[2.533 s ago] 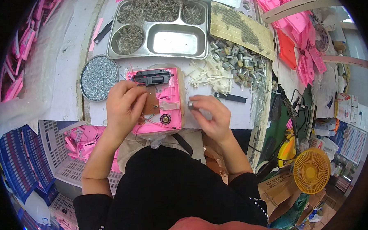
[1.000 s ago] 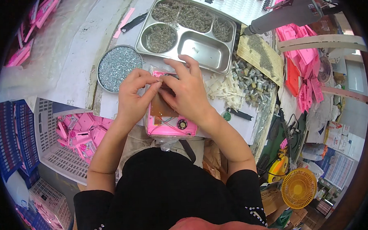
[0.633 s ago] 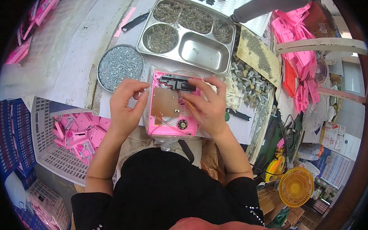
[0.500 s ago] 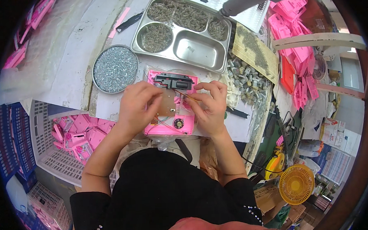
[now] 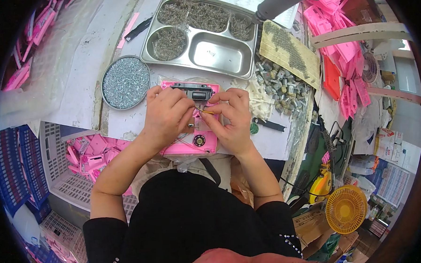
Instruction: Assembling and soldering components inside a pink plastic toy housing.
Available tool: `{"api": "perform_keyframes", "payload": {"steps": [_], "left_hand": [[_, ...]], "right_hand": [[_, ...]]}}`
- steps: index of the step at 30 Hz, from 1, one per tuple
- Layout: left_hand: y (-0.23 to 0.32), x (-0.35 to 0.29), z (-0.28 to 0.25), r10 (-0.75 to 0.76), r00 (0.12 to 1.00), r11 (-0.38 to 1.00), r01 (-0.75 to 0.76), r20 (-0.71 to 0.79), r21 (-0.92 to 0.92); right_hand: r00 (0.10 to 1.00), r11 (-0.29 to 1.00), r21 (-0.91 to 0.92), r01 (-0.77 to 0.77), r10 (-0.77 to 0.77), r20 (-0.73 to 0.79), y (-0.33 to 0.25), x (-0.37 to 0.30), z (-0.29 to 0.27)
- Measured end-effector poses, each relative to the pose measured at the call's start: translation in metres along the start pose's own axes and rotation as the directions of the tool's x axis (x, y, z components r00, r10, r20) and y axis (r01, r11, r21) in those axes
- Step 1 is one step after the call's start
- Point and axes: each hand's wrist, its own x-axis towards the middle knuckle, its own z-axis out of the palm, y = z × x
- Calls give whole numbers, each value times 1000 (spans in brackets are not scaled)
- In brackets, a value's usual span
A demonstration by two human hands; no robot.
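A pink plastic housing (image 5: 211, 146) lies on the table in front of me. Along its far edge sits a black plastic mechanism (image 5: 200, 93), and a small round black speaker (image 5: 199, 140) is at its near right. Thin wires (image 5: 208, 112) cross the middle of the housing. My right hand (image 5: 232, 122) pinches these wires between thumb and fingers. Opposite it, my left hand (image 5: 169, 113) bends closed over the housing's left half, fingertips close to the same wires. Whatever is between those fingertips is hidden.
Beyond the housing stands a steel compartment tray (image 5: 160, 60) of springs. Left of it is a round dish of screws (image 5: 125, 82). Small metal motors (image 5: 279, 84) and white parts (image 5: 260, 101) are heaped at right. A crate (image 5: 57, 168) with pink parts stands lower left.
My left hand has moved right, closer to my right hand, and now covers the brown circuit board that showed before. Both hands' fingertips have come together around the wires.
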Motion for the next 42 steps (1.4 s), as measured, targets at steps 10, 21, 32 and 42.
{"api": "perform_keyframes", "payload": {"steps": [10,21,32,42], "left_hand": [[-12,-9,-14,32,999,999,-33,-21,-28],[-23,-15,-17,-8,999,999,6,-32,-45],[35,-3,-28,-36,981,962,-18,-190,-272],[-2,-3,-37,-327,934,945,319,-146,-76]], "right_hand": [[988,989,-123,82,-64,144,0,11,-7],[964,966,-114,231,-212,160,1,32,21],[998,997,-28,69,-69,12,9,10,-10],[1000,1000,19,4,-4,-15,14,9,-16]]}}
